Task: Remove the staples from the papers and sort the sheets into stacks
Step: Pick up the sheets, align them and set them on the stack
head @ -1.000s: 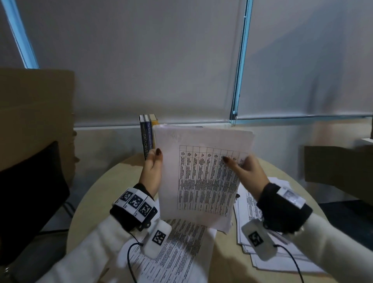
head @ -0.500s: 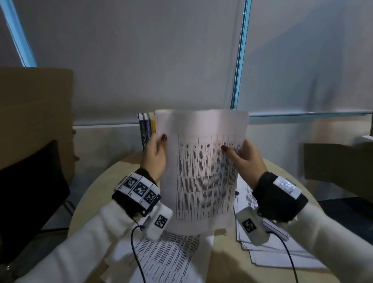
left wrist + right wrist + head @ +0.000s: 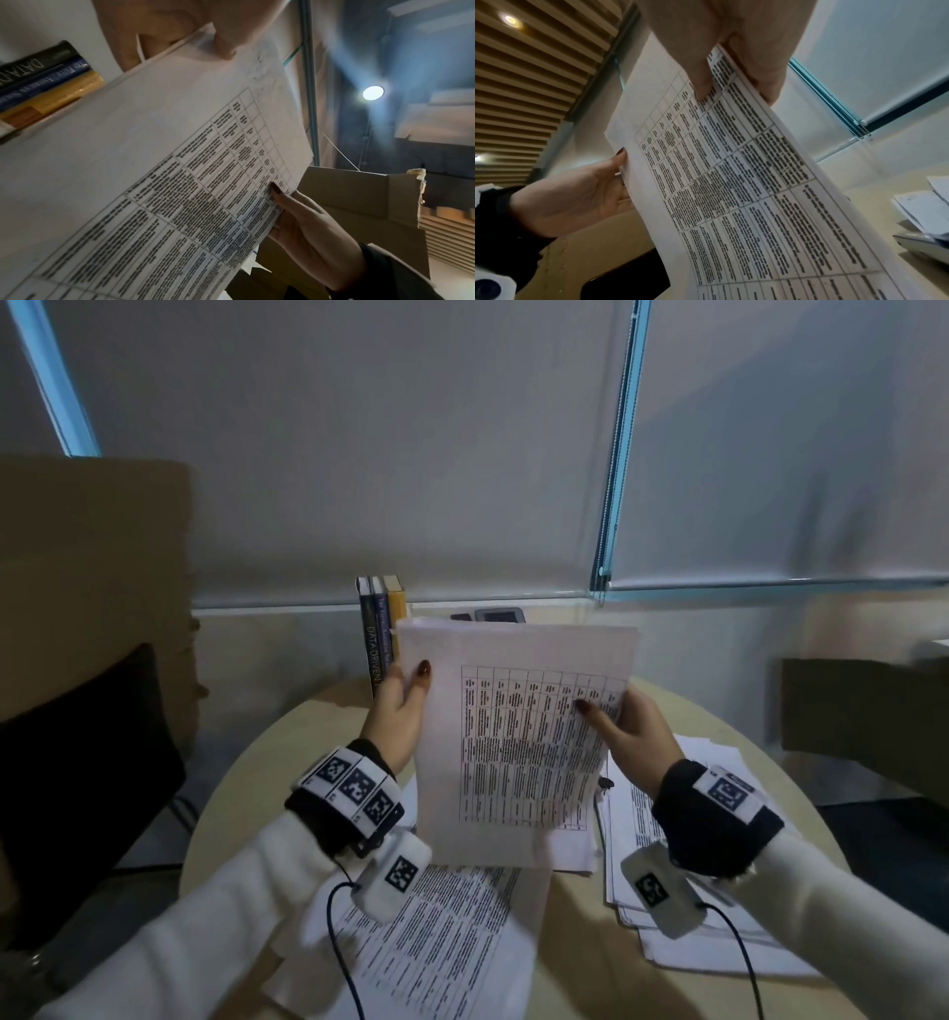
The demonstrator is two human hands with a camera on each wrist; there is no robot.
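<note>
White printed sheets [image 3: 518,737], a thin bundle carrying a ruled table of dense black text, stand near upright between my two hands above the round beige table [image 3: 246,773]. My left hand [image 3: 398,716] takes the bundle's left edge high up: thumb across the front face, fingers behind the paper, a pinch grip. From the left wrist view the thumb tip [image 3: 226,48] presses the blank upper margin. My right hand [image 3: 629,737] takes the right edge at about the same height, thumb laid over the table's top rows, remaining fingers behind; also a pinch. The right wrist view shows several sheet edges layered at that grip. No staple can be made out in any view; the top corners are too blurred to judge.

Below the bundle, flat on the table in front of me, lies another printed page [image 3: 436,932], partly under my left forearm. To the right, under my right wrist, sits a loose, fanned stack of papers [image 3: 683,906], well apart from the held bundle.

Behind the bundle's top left corner three books [image 3: 380,629] stand upright against the wall. Cardboard boxes sit far left [image 3: 87,588] and far right [image 3: 862,711].
</note>
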